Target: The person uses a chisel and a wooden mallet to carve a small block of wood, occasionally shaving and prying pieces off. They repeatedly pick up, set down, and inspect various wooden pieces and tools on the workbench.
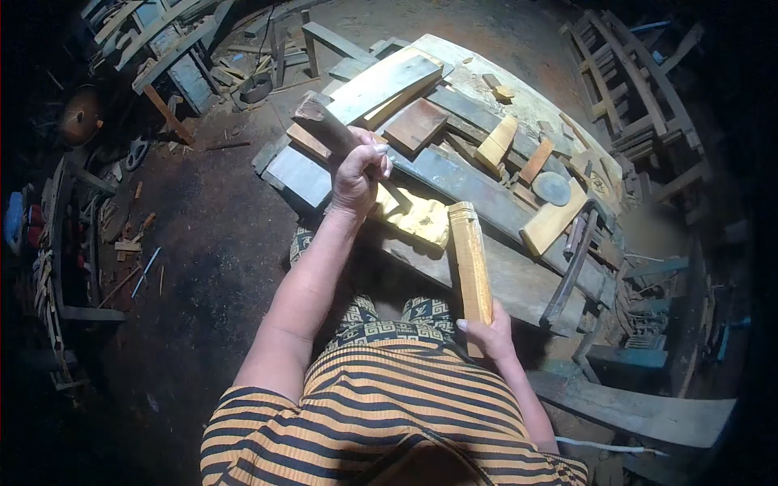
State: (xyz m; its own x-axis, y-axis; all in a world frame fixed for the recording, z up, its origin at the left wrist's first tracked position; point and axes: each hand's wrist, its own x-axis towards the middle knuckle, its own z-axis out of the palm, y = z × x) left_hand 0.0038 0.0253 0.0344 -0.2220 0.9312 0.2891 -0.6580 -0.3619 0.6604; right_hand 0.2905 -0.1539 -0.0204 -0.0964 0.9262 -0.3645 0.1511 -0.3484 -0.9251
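Two bare hands, both closed on things. Landmark: the carved block (421,223), pale yellow, lumpy along its top, lying on the near part of the bench (506,279).

Left hand (359,172): just up and left of the block, fingers wrapped round the chisel (324,125), thumb laid over. Thick wooden butt sticks out above the fist, end worn and rough. Chisel tilted; shaft slants down and right from the fist to the block. Whether the edge bites into the wood, cannot tell.

Right hand (491,332): below and right of the block, gripping the lower end of the bar (472,263), thumb across the near face, other fingers mostly hidden. Bar runs up from the hand, its grooved top end just right of the block. Cannot tell if the two touch.

Beyond the block: red-brown slab (416,125), and past it a long pale board (387,89). Up and right of the block: yellow wedge (497,146), small orange-brown piece (536,160), round grey disc (552,188). Right of the block, well apart: pale plank (557,219), then a dark curved tool (571,271) near the bench's right end. Left of the block, beyond the bench: dark floor (194,235) with scattered scraps.
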